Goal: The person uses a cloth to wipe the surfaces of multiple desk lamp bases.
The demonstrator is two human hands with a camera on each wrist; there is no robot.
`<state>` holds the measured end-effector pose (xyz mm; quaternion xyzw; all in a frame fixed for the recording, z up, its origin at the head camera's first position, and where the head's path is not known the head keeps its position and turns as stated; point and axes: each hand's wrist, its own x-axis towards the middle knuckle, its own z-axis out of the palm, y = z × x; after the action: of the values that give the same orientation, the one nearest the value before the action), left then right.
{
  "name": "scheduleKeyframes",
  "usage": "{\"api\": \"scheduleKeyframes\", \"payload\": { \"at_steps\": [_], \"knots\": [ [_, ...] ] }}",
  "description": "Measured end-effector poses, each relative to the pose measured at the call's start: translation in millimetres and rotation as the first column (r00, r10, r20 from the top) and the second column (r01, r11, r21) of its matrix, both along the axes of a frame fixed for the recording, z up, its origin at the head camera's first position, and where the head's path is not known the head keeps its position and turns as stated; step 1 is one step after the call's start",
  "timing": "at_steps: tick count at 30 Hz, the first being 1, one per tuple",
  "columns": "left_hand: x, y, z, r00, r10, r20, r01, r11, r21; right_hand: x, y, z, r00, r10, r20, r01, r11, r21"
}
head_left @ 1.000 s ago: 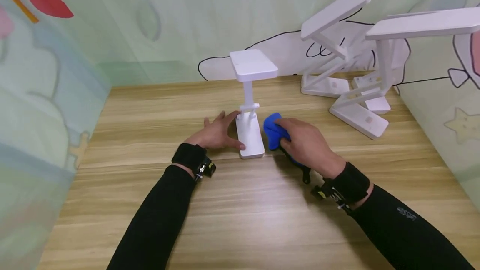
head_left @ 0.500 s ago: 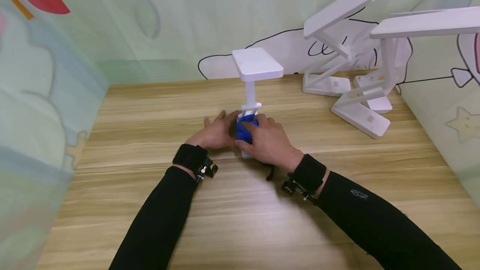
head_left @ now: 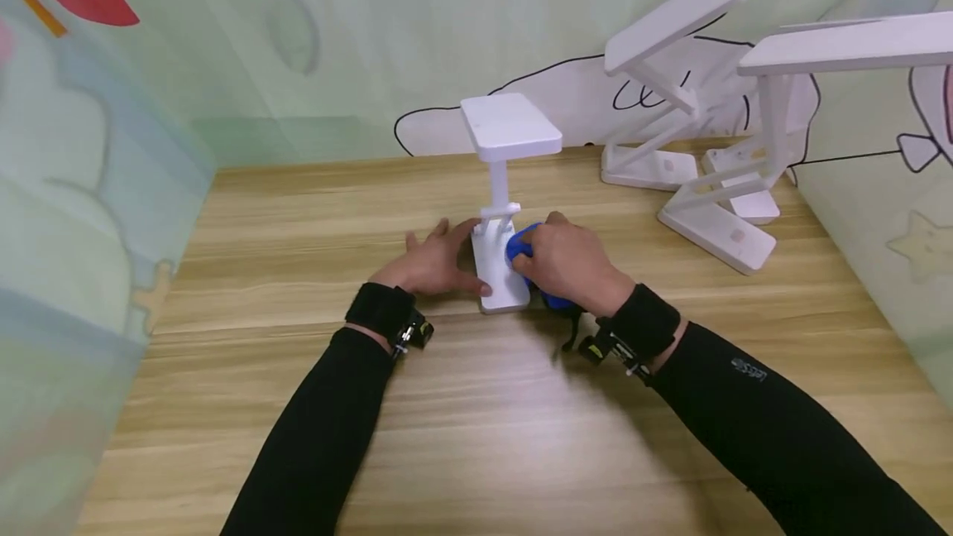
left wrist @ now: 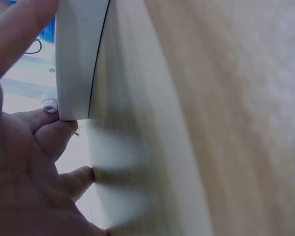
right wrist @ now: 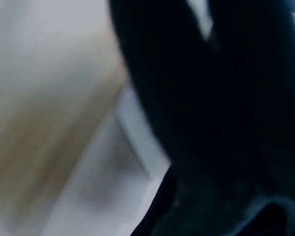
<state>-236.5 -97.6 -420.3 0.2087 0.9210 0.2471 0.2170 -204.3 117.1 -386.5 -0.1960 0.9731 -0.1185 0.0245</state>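
Observation:
A small white desk lamp (head_left: 500, 271) stands upright on the table. My left hand (head_left: 432, 263) holds its base from the left, thumb on the front part and index finger at the back corner; the other fingers spread over the tabletop. In the left wrist view the side of the lamp base (left wrist: 81, 59) lies between thumb and fingers. My right hand (head_left: 577, 263) grips a bunched blue cloth (head_left: 521, 246) at the right edge of the base. A dark strap (head_left: 572, 329) hangs from the cloth under the hand. Dark, blurred material (right wrist: 211, 108) fills much of the right wrist view.
More white folding desk lamps stand at the back right, one with a tilted head (head_left: 677, 15) and one with a level head (head_left: 849, 44). A printed cloth wall (head_left: 335, 48) borders the wooden table (head_left: 447, 437) at the back and sides.
My right hand brought the blue cloth leftward onto the lamp base, then drew it back right to the base's edge. My left hand stayed at the base.

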Motion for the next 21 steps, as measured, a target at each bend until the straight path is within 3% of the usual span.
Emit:
{"api": "scheduleKeyframes", "payload": {
  "at_steps": [5, 7, 13, 16, 21],
  "knots": [
    [-0.8, -2.0, 1.3, 1.0, -0.003, 0.007, 0.003, 1.0, 0.022, 1.4, -13.1, -9.9, 0.978, 0.193, -0.076, -0.198, 0.978, -0.06],
    [-0.8, -2.2, 1.8, 1.0, -0.001, 0.011, 0.0, 1.0, 0.03, -0.4, -16.1, -14.6, 0.968, 0.236, -0.081, -0.242, 0.967, -0.075],
    [-0.3, 0.2, 2.6, 1.0, 0.007, 0.028, -0.008, 1.0, 0.021, -5.3, -9.7, -10.0, 0.99, 0.142, 0.023, -0.14, 0.989, -0.054],
    [-0.4, 1.0, 1.3, 1.0, 0.002, 0.027, -0.002, 1.0, 0.022, -2.6, -10.9, -7.3, 0.992, 0.124, -0.013, -0.124, 0.992, -0.031],
    [-0.6, -1.4, 0.9, 1.0, 0.002, 0.023, -0.003, 1.0, 0.027, 0.8, -17.9, -13.3, 0.963, 0.241, -0.121, -0.25, 0.966, -0.067]
  ]
}}
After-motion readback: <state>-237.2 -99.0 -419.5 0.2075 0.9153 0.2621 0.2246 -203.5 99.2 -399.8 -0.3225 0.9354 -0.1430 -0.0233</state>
